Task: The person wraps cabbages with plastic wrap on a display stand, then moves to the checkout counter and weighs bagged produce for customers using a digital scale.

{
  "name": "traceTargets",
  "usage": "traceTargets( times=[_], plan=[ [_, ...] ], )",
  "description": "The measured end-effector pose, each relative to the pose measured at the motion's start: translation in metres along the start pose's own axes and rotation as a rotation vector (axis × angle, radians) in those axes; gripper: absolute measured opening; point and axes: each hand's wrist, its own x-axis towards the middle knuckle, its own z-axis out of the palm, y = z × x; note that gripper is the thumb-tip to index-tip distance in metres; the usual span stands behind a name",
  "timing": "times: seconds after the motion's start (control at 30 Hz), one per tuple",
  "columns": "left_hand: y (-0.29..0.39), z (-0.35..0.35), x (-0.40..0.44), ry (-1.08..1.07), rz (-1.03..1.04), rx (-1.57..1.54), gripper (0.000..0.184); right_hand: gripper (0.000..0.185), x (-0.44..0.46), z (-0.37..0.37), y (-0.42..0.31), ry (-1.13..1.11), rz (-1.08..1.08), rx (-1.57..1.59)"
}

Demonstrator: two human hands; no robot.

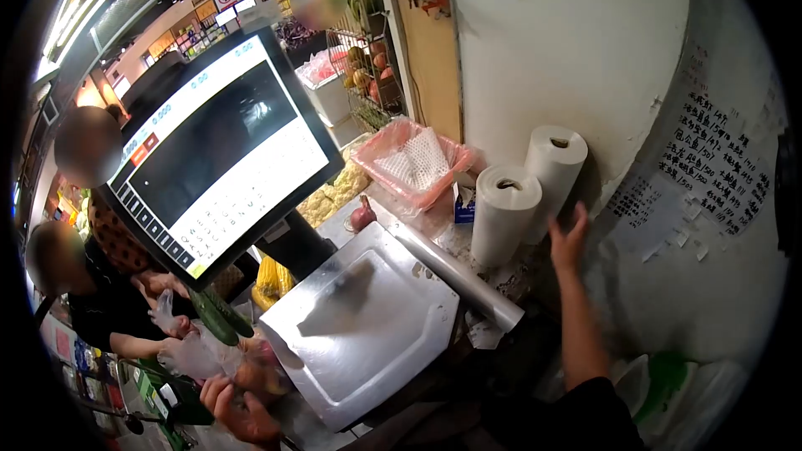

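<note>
At the lower left, my left hand (238, 409) has its fingers loosely bent and apart. It is beside a clear plastic bag with round produce (255, 372); whether the fingertips touch the bag I cannot tell. My right hand (568, 240) is raised at the right with fingers spread and nothing in it, close to the rolls of plastic bags. One roll (505, 221) stands upright in front, another roll (558, 167) just behind it. Between my hands lies the bare metal weighing plate (368, 334) of a scale with a large lit screen (225, 154).
A long film roll (459, 280) lies along the plate's right edge. Behind are a red onion (362, 215) and a pink-lined basket (418, 163). Cucumbers (215, 317) and yellow produce (271, 282) sit under the screen. People (109, 309) stand across the counter; a wall rises right.
</note>
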Motion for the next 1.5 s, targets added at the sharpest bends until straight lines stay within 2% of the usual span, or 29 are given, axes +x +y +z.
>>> traceTargets(
  times=[0.1,0.17,0.2,0.23,0.27,0.4,0.47,0.5,0.6,0.63,0.73,0.8,0.87,0.9,1.0,1.1,1.2,1.23,1.33,1.43,1.5],
  plan=[
    [0.04,0.041,0.061,-0.15,0.034,-0.386,0.025,0.087,0.062,0.001,-0.034,-0.052,0.04,0.181],
    [0.068,0.076,0.099,-0.238,0.159,-0.41,0.025,0.088,0.083,0.008,-0.03,-0.163,0.028,0.3],
    [0.082,0.094,0.111,-0.323,0.212,-0.397,0.032,0.088,0.085,0.008,-0.029,-0.153,0.04,0.277],
    [0.103,0.12,0.132,-0.345,0.26,-0.619,0.034,0.088,0.081,0.007,-0.029,-0.144,0.049,0.252],
    [0.112,0.148,0.138,-0.41,0.267,-0.675,0.035,0.088,0.079,0.006,-0.029,-0.135,0.056,0.228],
    [0.194,0.258,0.173,-0.693,0.237,-0.865,0.043,0.06,0.07,0.004,-0.024,0.038,0.011,0.16],
    [0.236,0.306,0.179,-0.751,0.343,-0.818,0.051,0.039,0.07,-0.006,-0.017,-0.059,-0.04,0.076],
    [0.256,0.327,0.18,-0.674,0.497,-0.69,0.05,0.031,0.071,-0.013,-0.014,-0.109,-0.063,0.028],
    [0.293,0.387,0.164,-0.639,0.581,-0.701,0.049,0.022,0.055,-0.031,-0.028,-0.377,-0.396,-0.43],
    [0.298,0.417,0.155,-0.526,0.6,-0.758,0.048,0.014,0.044,-0.037,-0.03,-0.392,-0.587,-0.456],
    [0.305,0.395,0.156,-0.542,0.461,-0.756,0.044,0.015,0.056,-0.046,-0.048,0.041,-0.664,-0.243],
    [0.307,0.39,0.159,-0.572,0.428,-0.762,0.04,0.021,0.087,-0.046,-0.075,0.186,-0.548,-0.245],
    [0.307,0.389,0.161,-0.6,0.41,-0.768,0.039,0.02,0.099,-0.046,-0.062,-0.317,-0.264,-0.451],
    [0.306,0.393,0.159,-0.604,0.397,-0.775,0.038,0.016,0.098,-0.046,-0.058,-0.392,-0.256,-0.486],
    [0.305,0.396,0.156,-0.6,0.397,-0.779,0.037,0.011,0.089,-0.056,-0.065,-0.157,-0.827,-0.5],
    [0.307,0.398,0.154,-0.578,0.392,-0.799,0.037,0.009,0.083,-0.057,-0.078,-0.173,-0.905,-0.292],
    [0.307,0.394,0.154,-0.603,0.356,-0.803,0.036,0.009,0.098,-0.044,-0.063,-0.081,-0.697,-0.382],
    [0.308,0.394,0.155,-0.599,0.364,-0.815,0.036,0.015,0.101,-0.045,-0.06,-0.121,-0.668,-0.462],
    [0.305,0.396,0.154,-0.591,0.379,-0.829,0.036,0.022,0.11,-0.049,-0.056,-0.133,-0.88,-0.553],
    [0.304,0.395,0.156,-0.592,0.397,-0.827,0.036,0.026,0.109,-0.048,-0.058,-0.123,-0.878,-0.379],
    [0.304,0.396,0.158,-0.598,0.393,-0.844,0.035,0.026,0.107,-0.043,-0.056,-0.23,-0.473,-0.161]
  ],
)
